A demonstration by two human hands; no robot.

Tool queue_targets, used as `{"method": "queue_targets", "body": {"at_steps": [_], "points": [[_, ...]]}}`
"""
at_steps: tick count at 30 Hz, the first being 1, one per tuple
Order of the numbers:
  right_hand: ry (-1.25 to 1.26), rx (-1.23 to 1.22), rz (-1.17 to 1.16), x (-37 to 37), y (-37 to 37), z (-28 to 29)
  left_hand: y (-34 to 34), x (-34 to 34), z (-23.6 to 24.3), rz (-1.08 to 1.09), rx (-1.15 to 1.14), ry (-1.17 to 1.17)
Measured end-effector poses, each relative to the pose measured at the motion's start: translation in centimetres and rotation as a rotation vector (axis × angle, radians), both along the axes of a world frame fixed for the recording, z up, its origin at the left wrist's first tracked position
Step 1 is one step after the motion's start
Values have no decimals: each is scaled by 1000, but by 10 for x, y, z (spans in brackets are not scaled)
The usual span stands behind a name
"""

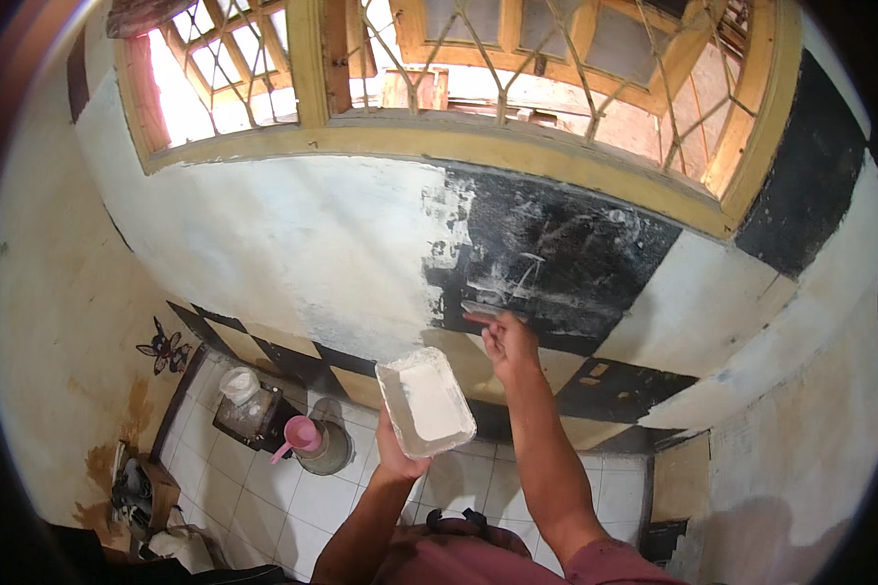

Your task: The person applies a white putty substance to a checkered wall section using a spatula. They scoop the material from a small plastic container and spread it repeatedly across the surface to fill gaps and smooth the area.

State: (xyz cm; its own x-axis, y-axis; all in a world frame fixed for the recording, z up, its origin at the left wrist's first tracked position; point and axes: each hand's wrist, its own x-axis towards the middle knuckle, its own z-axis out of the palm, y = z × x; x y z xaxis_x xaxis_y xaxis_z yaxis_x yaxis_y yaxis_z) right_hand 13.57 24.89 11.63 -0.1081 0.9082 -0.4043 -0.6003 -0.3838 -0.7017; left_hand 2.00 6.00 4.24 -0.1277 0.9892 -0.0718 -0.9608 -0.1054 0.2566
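Clutter (144, 492) is piled at the far left by the wall, with a dark butterfly ornament (164, 346) stuck up above it. Next over there's a low black stand (226, 421) on the tiled floor (293, 502), then a pink dipper (302, 434) with its handle poking down and left, sitting over a greyish bucket (337, 453). Above all that, a big smeary white patch (283, 229) covers the wall under the window. Moving right, the left hand (400, 453) is gripping a white tray (439, 395) at its lower left side, held out in front of the wall. Tray's open side faces up at the camera, white stuff inside, and its long axis runs mostly away from the person, far end leaning left, near end lower right. Then comes a black square (576, 258) with white streaks, ragged white along its left edge. Low on it is a thin pale blade (480, 308), long axis going roughly side to side, left end a touch higher; can't tell if it's actually touching. Right hand (509, 343) is closed around it, one finger stretched out left along it. Further right it's a cream square (698, 292), then another black one (810, 171) beside the window frame.
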Motion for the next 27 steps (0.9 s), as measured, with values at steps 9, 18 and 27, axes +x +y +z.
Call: {"method": "queue_targets", "body": {"at_steps": [9,18,27], "points": [[88,283,68,0,5,114,-4,3,10,-15,-23,-10],[-66,67,-28,-7,39,-2,3,5,-3,-34,-23,-3],[-3,311,6,-19,-6,95,-7,-6,5,10,-9,-10]]}}
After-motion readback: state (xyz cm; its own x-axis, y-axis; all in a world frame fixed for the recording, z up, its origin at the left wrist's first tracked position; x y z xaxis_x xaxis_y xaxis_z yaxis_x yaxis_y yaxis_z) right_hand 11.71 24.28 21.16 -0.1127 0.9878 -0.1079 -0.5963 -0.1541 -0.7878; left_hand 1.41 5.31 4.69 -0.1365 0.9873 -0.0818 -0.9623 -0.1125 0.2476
